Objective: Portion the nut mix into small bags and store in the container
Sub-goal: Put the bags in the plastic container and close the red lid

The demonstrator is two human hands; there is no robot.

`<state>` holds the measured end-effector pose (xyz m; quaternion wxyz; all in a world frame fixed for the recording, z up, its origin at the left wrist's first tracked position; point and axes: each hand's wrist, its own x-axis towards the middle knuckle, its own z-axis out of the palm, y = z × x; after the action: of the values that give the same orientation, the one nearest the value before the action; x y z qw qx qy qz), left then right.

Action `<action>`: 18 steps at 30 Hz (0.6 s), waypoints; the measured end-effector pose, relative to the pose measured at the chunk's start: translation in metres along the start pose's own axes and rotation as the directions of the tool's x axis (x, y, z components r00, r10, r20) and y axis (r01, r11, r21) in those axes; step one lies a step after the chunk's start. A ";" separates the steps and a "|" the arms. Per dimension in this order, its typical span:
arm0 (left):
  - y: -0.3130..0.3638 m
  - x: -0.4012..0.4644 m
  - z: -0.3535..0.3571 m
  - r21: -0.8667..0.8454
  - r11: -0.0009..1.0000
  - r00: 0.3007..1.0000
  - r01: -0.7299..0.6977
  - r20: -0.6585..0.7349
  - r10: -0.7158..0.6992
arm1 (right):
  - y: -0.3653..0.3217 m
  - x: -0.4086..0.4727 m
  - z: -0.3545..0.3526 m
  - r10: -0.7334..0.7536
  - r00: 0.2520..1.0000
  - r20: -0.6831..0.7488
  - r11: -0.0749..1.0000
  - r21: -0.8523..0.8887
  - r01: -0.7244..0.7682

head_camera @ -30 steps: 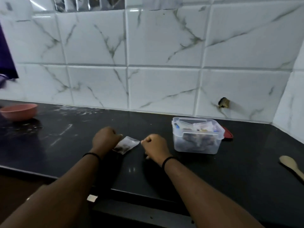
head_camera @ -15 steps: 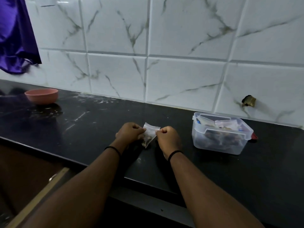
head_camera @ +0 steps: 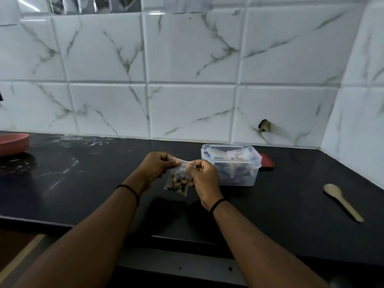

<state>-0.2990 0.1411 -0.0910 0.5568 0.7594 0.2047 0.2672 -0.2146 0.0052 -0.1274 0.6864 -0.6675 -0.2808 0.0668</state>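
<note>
A small clear bag of nut mix (head_camera: 177,182) hangs upright above the black counter (head_camera: 83,183), held by its top edge. My left hand (head_camera: 156,167) pinches the top left corner and my right hand (head_camera: 204,178) pinches the top right. Just right of my hands stands a clear plastic container (head_camera: 239,179), open, with several filled bags inside. Its red lid (head_camera: 267,162) lies behind it, mostly hidden.
A pink bowl (head_camera: 12,143) sits at the far left of the counter. A pale wooden spoon (head_camera: 341,201) lies to the right. White marbled tiles back the counter, and a side wall closes it off at the right.
The bag lay on the counter between my hands a second ago. Both hands have lifted it, and it now hangs upright with the nuts settled at the bottom.
</note>
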 end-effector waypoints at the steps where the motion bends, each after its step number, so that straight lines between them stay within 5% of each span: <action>1: 0.005 0.000 0.007 0.004 1.000 1.000 -0.007 0.013 0.007 | -0.003 0.000 -0.008 -0.009 1.000 -0.003 1.000 -0.019 0.009; 11: 0.066 0.001 0.088 -0.060 0.973 0.975 -0.221 -0.018 0.220 | -0.043 0.023 -0.092 -0.138 0.986 -0.097 0.975 -0.190 0.118; 18: 0.087 0.010 0.111 -0.081 0.963 0.966 -0.257 -0.050 0.253 | -0.063 0.038 -0.131 -0.099 0.988 -0.118 0.995 0.000 0.100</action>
<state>-0.2196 0.0395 -0.0327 0.5461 0.7491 0.1046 0.3602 -0.1383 -0.0984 -0.0495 0.7062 -0.6534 -0.2727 -0.0060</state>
